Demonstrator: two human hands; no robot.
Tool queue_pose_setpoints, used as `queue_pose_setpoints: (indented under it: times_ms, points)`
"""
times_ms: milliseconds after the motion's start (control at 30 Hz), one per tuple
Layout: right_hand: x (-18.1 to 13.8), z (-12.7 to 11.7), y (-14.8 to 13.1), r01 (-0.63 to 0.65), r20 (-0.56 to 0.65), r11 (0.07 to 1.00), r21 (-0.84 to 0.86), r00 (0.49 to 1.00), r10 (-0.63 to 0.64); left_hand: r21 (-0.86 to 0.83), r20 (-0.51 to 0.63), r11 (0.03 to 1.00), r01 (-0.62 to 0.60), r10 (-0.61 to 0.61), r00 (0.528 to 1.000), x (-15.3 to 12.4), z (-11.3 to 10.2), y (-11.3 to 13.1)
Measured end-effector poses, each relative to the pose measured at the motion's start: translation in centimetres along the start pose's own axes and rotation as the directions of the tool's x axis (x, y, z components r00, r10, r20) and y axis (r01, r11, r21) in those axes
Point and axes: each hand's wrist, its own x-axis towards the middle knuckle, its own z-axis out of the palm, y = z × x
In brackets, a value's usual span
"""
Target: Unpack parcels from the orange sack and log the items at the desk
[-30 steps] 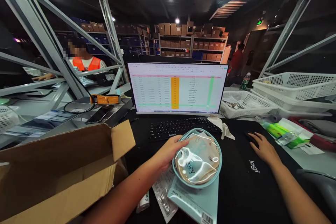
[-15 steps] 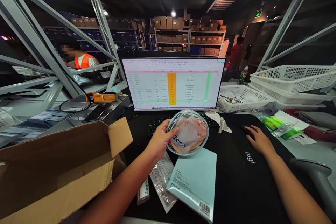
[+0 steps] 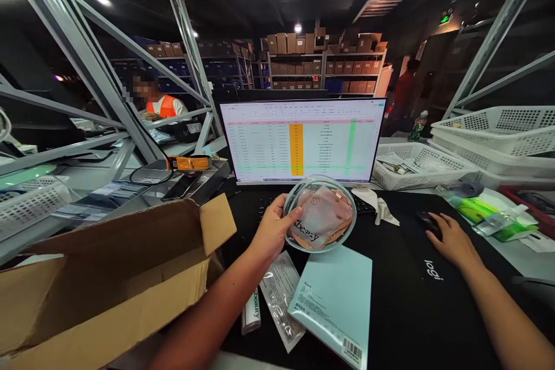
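Observation:
My left hand (image 3: 273,234) grips the left rim of a round clear tub (image 3: 321,245) with a pale blue edge. Inside it lie a translucent printed pouch and pinkish-beige contents that I cannot make out. Below the tub, a light blue box (image 3: 336,295) with a barcode lies on the black desk mat. Beside it are a clear printed sachet (image 3: 284,306) and a small white packet (image 3: 251,313). My right hand (image 3: 453,240) rests around a black computer mouse (image 3: 428,221) at the right of the mat. The tub partly covers the keyboard (image 3: 265,203).
An open cardboard box (image 3: 160,306) takes up the left front. A monitor (image 3: 260,147) with a spreadsheet stands behind the tub. White baskets (image 3: 416,176) and green packages (image 3: 481,211) sit at the right. Metal struts (image 3: 121,40) frame the desk. A person in an orange vest (image 3: 167,107) is beyond.
The view has turned slightly left, so most things sit farther right. My left hand still holds the tub, now tilted a little differently. My right hand remains on the mouse.

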Motion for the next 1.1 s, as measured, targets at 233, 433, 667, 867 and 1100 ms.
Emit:
queue_pose_setpoints:
  times_ms: [233,433,667,867,1100]
  points:
    - [-1.0,-5.7,-8.9,-0.047,-0.021,0.955,0.291,0.998,0.056,0.503,0.202,0.661,-0.556,0.536,0.820,-0.6,-0.8,-0.1]
    - [-6.3,-7.7,-20.8,0.052,0.435,0.793,0.608,0.814,-0.386,0.716,0.371,0.170,-0.677,0.728,0.576,-1.3,-1.4,-1.7]
    - [-8.5,-8.9,-24.4,-0.264,0.644,0.704,0.659,0.682,-0.347,0.735,0.415,-0.048,-0.677,0.821,0.392,-0.6,-0.9,-3.0]
    - [-8.2,-9.1,-24.1,-0.433,0.711,0.627,0.647,0.639,-0.292,0.750,0.426,-0.103,-0.653,0.830,0.359,-0.2,-0.7,-3.3]
    - [-8.1,-10.9,-23.6,-0.595,0.709,0.386,0.705,0.592,-0.382,0.786,0.383,-0.078,-0.613,0.840,0.384,-0.1,-1.0,-2.6]
